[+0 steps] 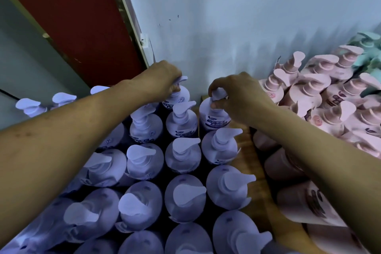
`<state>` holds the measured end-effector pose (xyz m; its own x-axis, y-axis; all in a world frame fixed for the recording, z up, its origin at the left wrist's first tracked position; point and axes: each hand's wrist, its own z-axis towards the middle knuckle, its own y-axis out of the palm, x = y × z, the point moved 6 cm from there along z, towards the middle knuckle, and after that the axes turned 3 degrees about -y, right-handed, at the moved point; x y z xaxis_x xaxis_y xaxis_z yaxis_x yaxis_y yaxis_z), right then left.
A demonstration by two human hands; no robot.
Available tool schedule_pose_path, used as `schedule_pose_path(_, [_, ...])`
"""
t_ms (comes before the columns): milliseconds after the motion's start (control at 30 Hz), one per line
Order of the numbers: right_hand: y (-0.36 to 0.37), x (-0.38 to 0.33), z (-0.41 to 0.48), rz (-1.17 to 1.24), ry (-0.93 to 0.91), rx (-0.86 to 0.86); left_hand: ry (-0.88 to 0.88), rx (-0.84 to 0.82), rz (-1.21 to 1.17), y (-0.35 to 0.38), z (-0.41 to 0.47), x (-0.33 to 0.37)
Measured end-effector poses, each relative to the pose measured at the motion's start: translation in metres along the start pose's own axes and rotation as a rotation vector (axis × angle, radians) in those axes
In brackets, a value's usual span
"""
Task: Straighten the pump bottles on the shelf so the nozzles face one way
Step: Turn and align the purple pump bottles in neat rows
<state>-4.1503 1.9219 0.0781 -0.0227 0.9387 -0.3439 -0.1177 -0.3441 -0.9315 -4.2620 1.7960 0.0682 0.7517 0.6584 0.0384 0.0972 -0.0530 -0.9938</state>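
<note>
Both bare forearms reach forward over a block of lavender pump bottles (183, 156) standing upright in close rows on a wooden shelf (247, 150). The left hand (162, 80) is curled around the pump head of the rear lavender bottle (179, 97), which stands in the back row close to the pale blue wall (226, 27). That bottle's nozzle (183, 78) pokes out to the right of the fingers. The right hand (237, 97) pinches the pump head of the labelled lavender bottle (214, 117), fingers curled over the top and the thumb (214, 105) pressed under the head. Most of that head is covered, so I cannot tell which way its nozzle points. The two held bottles stand near each other, and one more lavender bottle rises just below the gap between the hands. Nearer than the hands, under and between the forearms, the flat nozzles of the other lavender bottles nearly all point to the right. A strip of bare shelf wood runs beneath the right forearm, along the right edge of the lavender block. Beyond that strip, to the right of the right hand, pink pump bottles (305, 93) crowd together and lean at mixed angles, their nozzles pointing different ways. Past them, farthest from the right hand, a few green pump bottles (369, 41) show at the frame edge. To the left of the left hand stands a dark red panel (82, 16).
</note>
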Motion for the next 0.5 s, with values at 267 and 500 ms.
schedule_pose_path(267, [0.020, -0.003, 0.011, -0.029, 0.011, -0.107, 0.030, 0.005, 0.001, 0.000, 0.002, 0.000])
schedule_pose_path(500, [0.022, -0.001, 0.012, -0.009, 0.032, -0.108, -0.019, 0.043, -0.081, 0.003, 0.000, -0.003])
